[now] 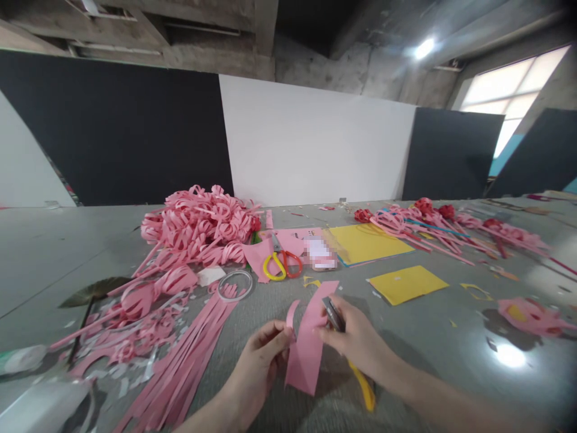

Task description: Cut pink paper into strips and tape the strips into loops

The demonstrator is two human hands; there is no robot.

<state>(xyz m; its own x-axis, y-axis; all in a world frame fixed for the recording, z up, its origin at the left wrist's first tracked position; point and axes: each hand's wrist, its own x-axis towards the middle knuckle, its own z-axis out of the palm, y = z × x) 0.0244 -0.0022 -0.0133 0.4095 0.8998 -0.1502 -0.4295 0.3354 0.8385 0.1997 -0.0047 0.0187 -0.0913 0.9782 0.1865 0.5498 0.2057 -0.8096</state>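
A wide pink paper strip (308,352) lies before me at the lower middle, tilted up to the right. My left hand (269,349) pinches a narrow curled pink strip (292,313) at the wide strip's left edge. At its right edge, my right hand (345,328) is closed round a dark tool (333,314) with a yellow handle (363,385) sticking out below the palm. Whether the tool is a pair of scissors cannot be told. The right fingertips touch the wide strip.
Scissors (283,264) with yellow and red handles lie ahead, beside a phone (321,252). A tape roll (235,285), long pink strips (189,361) and a pink paper heap (202,222) are left. Yellow sheets (408,284) and pink paper flowers (534,314) lie right.
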